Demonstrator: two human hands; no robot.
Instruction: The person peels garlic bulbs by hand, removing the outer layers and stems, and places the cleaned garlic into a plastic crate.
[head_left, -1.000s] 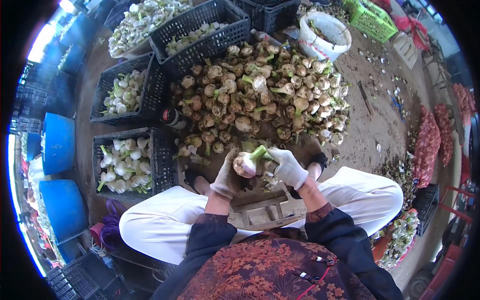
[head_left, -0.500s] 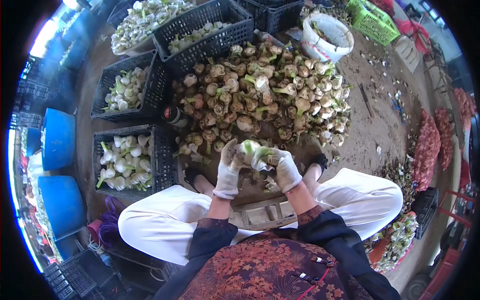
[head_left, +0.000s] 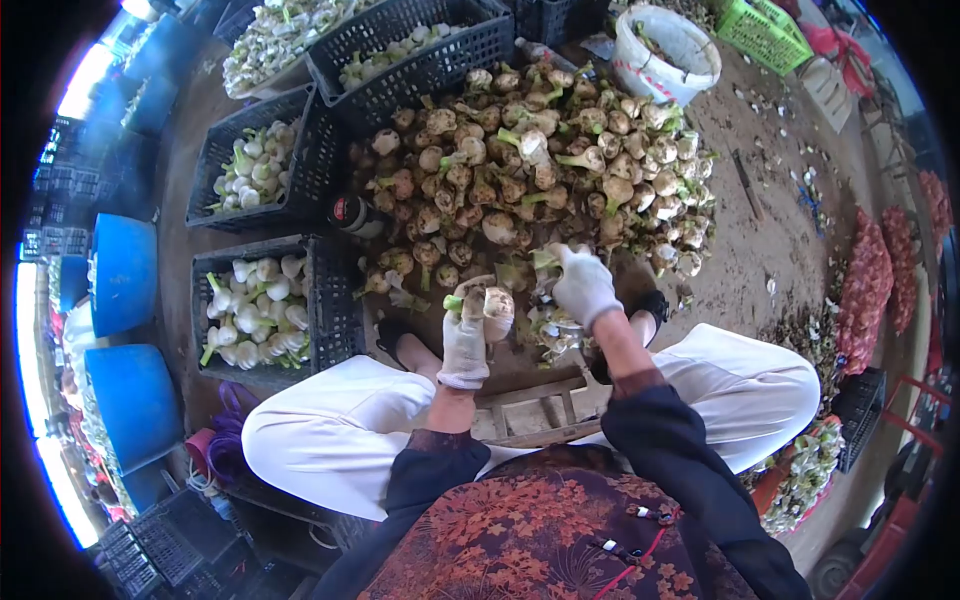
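In my gloved left hand point(head_left: 466, 342) is a garlic bulb point(head_left: 497, 303), with the fingers closed round it and a short green stem showing beside them. My gloved right hand point(head_left: 585, 286) is apart from it, to the right, with fingers pinched on a pale green strip of garlic skin point(head_left: 546, 259). Loose peelings point(head_left: 553, 325) lie on the ground below, between my feet. Just beyond both hands spreads a large heap of soil-stained garlic bulbs point(head_left: 530, 165).
Black crates of cleaner garlic point(head_left: 318, 325) point(head_left: 205, 190) stand at the left, with another crate point(head_left: 480, 45) behind. A dark jar point(head_left: 352, 215) sits by the heap. A white bucket point(head_left: 690, 85) and green basket point(head_left: 765, 35) are at the back right. A low wooden stool point(head_left: 520, 437) is between my legs.
My right hand has pulled away from the bulb, to the right and slightly forward, with a strip of skin. My left hand keeps the bulb, now turned with its brownish side showing.
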